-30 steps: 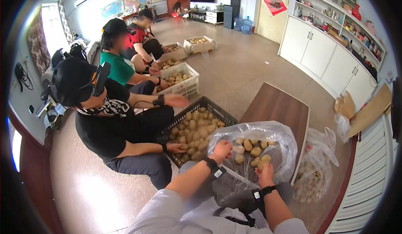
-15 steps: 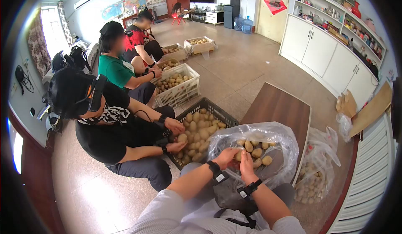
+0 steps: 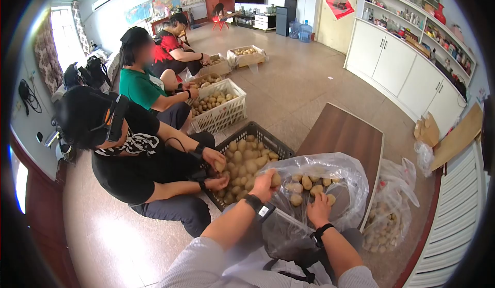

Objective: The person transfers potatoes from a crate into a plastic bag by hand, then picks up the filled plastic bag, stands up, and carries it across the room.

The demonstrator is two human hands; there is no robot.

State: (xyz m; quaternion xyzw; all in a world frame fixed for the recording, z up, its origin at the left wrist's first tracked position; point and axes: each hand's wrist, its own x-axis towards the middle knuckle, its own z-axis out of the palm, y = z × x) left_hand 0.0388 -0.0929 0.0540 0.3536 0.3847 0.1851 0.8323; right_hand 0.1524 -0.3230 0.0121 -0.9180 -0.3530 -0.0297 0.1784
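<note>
Potato (image 3: 276, 180) half hidden in left fingers (image 3: 268, 175)

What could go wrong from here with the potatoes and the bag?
The potato in the left hand is near the open bag's edge and might drop outside. The bag's soft rim could fold or snag as the right hand reaches inside. A co-worker's hand is over the neighbouring crate, so the two people might bump.

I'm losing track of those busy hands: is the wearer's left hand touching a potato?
Touching. The head view shows the left hand with its fingers wrapped against a potato, beside the clear plastic bag.
</note>
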